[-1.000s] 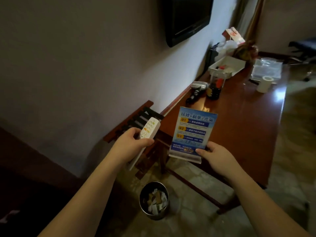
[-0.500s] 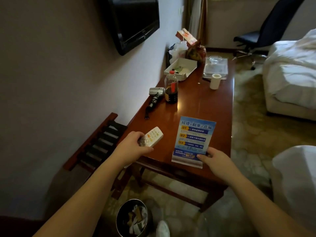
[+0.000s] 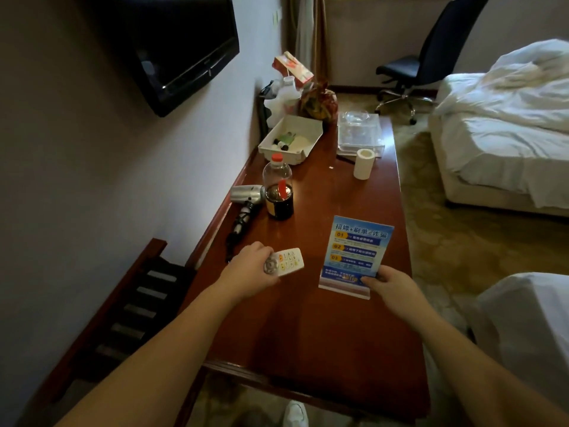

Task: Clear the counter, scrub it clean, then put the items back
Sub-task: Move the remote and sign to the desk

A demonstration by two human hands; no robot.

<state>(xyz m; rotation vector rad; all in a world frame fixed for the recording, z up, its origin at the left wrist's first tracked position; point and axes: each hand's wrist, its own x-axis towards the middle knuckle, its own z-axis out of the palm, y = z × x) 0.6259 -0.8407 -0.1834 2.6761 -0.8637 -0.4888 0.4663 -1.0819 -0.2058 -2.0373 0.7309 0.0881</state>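
You brought both items over the counter [image 3: 308, 318] — left hand [image 3: 249, 268] gripping the remote [image 3: 288, 261], right hand [image 3: 391, 283] pinching the sign [image 3: 357, 248] — apparently returning them.

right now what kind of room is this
Most likely a hotel room. A wall-mounted TV hangs over a long wooden desk, two beds with white bedding stand across from it, and a slatted luggage rack sits beside the desk. The hair dryer fits too.
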